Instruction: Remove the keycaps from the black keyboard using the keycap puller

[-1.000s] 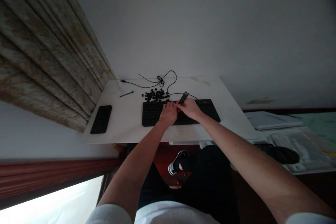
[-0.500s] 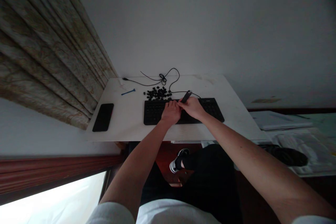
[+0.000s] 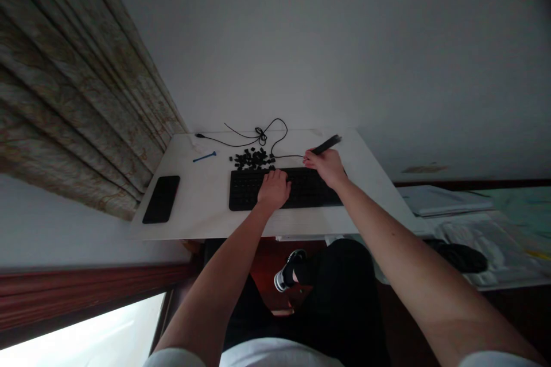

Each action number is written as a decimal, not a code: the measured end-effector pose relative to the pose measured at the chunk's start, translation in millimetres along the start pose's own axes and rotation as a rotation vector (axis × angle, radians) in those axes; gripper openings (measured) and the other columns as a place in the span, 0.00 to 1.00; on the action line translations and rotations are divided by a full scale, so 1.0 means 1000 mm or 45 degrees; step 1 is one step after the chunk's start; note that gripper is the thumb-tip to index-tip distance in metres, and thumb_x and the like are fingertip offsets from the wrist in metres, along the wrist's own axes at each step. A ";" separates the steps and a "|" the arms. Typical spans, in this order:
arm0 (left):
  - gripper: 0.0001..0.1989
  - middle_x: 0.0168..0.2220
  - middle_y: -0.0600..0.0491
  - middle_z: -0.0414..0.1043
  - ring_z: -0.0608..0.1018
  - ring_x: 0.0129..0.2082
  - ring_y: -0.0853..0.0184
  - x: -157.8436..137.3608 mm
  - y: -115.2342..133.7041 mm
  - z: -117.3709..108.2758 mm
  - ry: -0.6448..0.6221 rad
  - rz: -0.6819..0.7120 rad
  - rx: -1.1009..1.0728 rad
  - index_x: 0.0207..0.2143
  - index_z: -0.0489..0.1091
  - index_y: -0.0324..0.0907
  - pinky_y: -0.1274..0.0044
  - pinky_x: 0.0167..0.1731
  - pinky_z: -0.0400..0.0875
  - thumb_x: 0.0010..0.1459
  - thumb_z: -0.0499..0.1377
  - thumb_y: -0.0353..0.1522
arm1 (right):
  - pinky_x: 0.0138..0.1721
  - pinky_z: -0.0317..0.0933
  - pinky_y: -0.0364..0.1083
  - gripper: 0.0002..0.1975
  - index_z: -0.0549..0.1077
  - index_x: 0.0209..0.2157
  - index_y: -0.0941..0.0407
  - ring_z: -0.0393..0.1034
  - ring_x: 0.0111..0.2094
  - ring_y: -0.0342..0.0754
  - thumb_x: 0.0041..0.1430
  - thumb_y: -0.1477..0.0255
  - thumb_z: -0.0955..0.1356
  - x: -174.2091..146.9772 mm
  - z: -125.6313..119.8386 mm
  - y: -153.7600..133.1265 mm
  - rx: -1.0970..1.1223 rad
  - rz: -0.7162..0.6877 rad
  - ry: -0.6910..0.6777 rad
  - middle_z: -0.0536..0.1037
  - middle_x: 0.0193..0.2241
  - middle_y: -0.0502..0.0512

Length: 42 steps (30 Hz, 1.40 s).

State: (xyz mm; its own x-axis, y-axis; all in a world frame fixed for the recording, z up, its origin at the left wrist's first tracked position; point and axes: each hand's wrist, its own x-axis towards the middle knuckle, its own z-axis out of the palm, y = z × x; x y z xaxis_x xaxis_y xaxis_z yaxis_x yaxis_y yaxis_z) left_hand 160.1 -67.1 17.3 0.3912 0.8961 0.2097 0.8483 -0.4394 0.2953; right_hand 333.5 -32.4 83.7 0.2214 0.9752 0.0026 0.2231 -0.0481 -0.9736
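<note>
A black keyboard (image 3: 243, 190) lies along the front of the white table. My left hand (image 3: 274, 188) rests on its middle, palm down, with the fingers stretched out and nothing visible in them. Over the keyboard's right rear part, my right hand (image 3: 328, 166) is closed around a slim black tool (image 3: 327, 144). The tool's greyish end points up and to the right; its exact kind is too small to make out. Behind the keyboard's left half is a loose heap of small black keycaps (image 3: 252, 159). The right hand partly hides the keyboard's right end.
A black cable (image 3: 275, 121), knotted midway, runs along the back of the table (image 3: 206, 195). A blue stick-like tool (image 3: 204, 157) lies left of the keycaps. Near the left edge is a dark phone (image 3: 161, 199). Papers (image 3: 443, 199) and bags sit at the right.
My right hand has moved right, away from my left hand, carrying the black tool, which now tilts further to the right. My left hand stays on the keyboard. The view has shifted slightly.
</note>
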 end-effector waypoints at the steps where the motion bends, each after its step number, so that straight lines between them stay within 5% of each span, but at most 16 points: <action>1: 0.11 0.49 0.43 0.71 0.71 0.51 0.55 0.000 0.000 0.000 0.003 -0.005 -0.007 0.48 0.66 0.40 0.65 0.51 0.63 0.68 0.51 0.35 | 0.32 0.75 0.45 0.08 0.76 0.33 0.60 0.78 0.27 0.48 0.56 0.70 0.72 0.001 -0.010 0.007 0.067 0.027 0.072 0.80 0.26 0.57; 9: 0.08 0.47 0.45 0.71 0.71 0.50 0.56 0.000 0.002 -0.003 -0.003 -0.041 -0.040 0.45 0.67 0.42 0.65 0.51 0.64 0.67 0.53 0.35 | 0.21 0.67 0.40 0.05 0.74 0.28 0.58 0.74 0.22 0.44 0.52 0.70 0.71 0.006 -0.113 0.038 0.195 0.077 0.572 0.78 0.23 0.54; 14: 0.07 0.45 0.45 0.71 0.71 0.49 0.56 0.000 0.003 -0.004 0.008 -0.035 -0.041 0.44 0.67 0.42 0.64 0.51 0.65 0.67 0.53 0.34 | 0.21 0.62 0.40 0.05 0.70 0.24 0.56 0.69 0.20 0.43 0.50 0.70 0.69 -0.011 -0.140 0.063 0.191 0.143 0.675 0.76 0.21 0.52; 17: 0.07 0.45 0.46 0.72 0.71 0.49 0.56 -0.001 0.003 -0.005 0.014 -0.024 -0.030 0.43 0.68 0.42 0.64 0.51 0.65 0.67 0.53 0.34 | 0.23 0.62 0.43 0.05 0.72 0.27 0.56 0.67 0.20 0.44 0.51 0.69 0.67 -0.024 -0.133 0.072 0.048 0.110 0.451 0.75 0.21 0.51; 21: 0.06 0.45 0.48 0.72 0.72 0.49 0.58 -0.002 0.002 -0.006 0.031 -0.038 -0.092 0.43 0.68 0.43 0.66 0.51 0.66 0.67 0.53 0.33 | 0.28 0.61 0.45 0.09 0.74 0.30 0.55 0.71 0.26 0.49 0.54 0.64 0.69 -0.037 -0.111 0.076 -0.658 0.015 0.191 0.77 0.25 0.55; 27: 0.10 0.44 0.48 0.73 0.74 0.48 0.62 -0.003 -0.006 -0.005 0.180 -0.094 -0.369 0.43 0.68 0.43 0.69 0.52 0.69 0.64 0.52 0.24 | 0.35 0.64 0.48 0.11 0.77 0.32 0.57 0.76 0.35 0.57 0.59 0.62 0.70 -0.045 -0.091 0.082 -1.178 -0.099 0.143 0.81 0.32 0.64; 33: 0.16 0.42 0.48 0.73 0.75 0.45 0.63 -0.005 -0.013 0.001 0.308 -0.099 -0.584 0.45 0.70 0.42 0.68 0.51 0.72 0.57 0.52 0.20 | 0.34 0.62 0.47 0.11 0.78 0.32 0.58 0.75 0.34 0.54 0.59 0.65 0.69 -0.044 -0.072 0.060 -1.004 -0.106 0.102 0.80 0.29 0.61; 39: 0.19 0.48 0.48 0.75 0.75 0.50 0.59 -0.006 -0.010 -0.003 0.292 0.111 -0.537 0.53 0.70 0.44 0.64 0.55 0.70 0.60 0.59 0.26 | 0.23 0.53 0.42 0.11 0.75 0.27 0.58 0.66 0.22 0.44 0.56 0.64 0.70 -0.046 -0.013 0.025 -0.398 0.111 -0.386 0.73 0.21 0.52; 42: 0.15 0.47 0.48 0.76 0.75 0.49 0.60 -0.006 -0.011 -0.003 0.255 0.198 -0.507 0.51 0.73 0.44 0.64 0.53 0.71 0.63 0.58 0.28 | 0.18 0.47 0.41 0.09 0.73 0.26 0.58 0.60 0.18 0.41 0.54 0.67 0.70 -0.048 0.008 0.017 -0.242 0.199 -0.458 0.70 0.19 0.49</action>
State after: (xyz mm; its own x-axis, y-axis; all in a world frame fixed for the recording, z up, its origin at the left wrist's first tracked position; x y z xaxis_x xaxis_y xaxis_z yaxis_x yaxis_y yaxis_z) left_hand 147.1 -67.8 15.9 0.3933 0.8051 0.4440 0.5670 -0.5925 0.5722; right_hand 319.3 -78.1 65.2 -0.0710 0.9645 -0.2543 0.3912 -0.2076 -0.8966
